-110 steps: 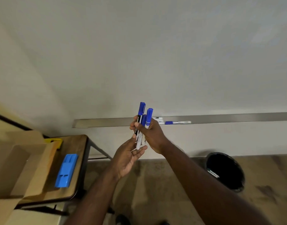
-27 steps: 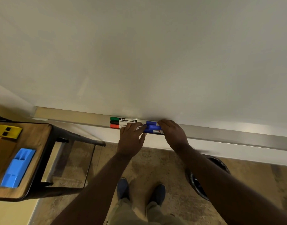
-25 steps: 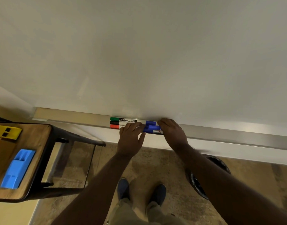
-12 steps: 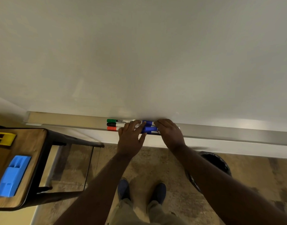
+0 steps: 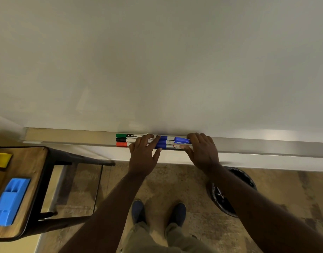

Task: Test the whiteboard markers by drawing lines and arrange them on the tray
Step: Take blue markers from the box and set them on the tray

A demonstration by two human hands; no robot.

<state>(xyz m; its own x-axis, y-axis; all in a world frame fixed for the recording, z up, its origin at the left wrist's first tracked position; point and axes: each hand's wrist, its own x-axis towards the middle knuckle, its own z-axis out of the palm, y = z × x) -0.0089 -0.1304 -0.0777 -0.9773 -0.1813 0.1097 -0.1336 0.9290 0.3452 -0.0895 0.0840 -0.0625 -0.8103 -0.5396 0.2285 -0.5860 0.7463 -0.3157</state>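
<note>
A blank whiteboard [image 5: 157,61] fills the upper two thirds of the frame, with its metal tray [image 5: 257,145] running across the middle and wood-pattern floor below. The markers [image 5: 168,142] lie lengthwise in the tray just left of centre, packed side by side: green, black and red caps point left, blue caps sit toward the right, and one blue marker [image 5: 181,140] rides slightly on top of the others. The left hand [image 5: 143,152] lies flat over the middle of the bundle, fingers [image 5: 147,138] straight and slightly spread, pressing down. The right hand [image 5: 202,148] covers the bundle's right end, its fingers lightly bent over the marker ends; whether they pinch anything cannot be told. Judged from this placement, the two hands are squaring the bundle in the tray, so the arranging step appears nearly complete. At lower left a wooden desk [image 5: 29,161] carries a blue eraser [image 5: 10,201] and a yellow object [image 5: 0,158]. A black bin [image 5: 246,178] stands on the floor behind the right forearm.
</note>
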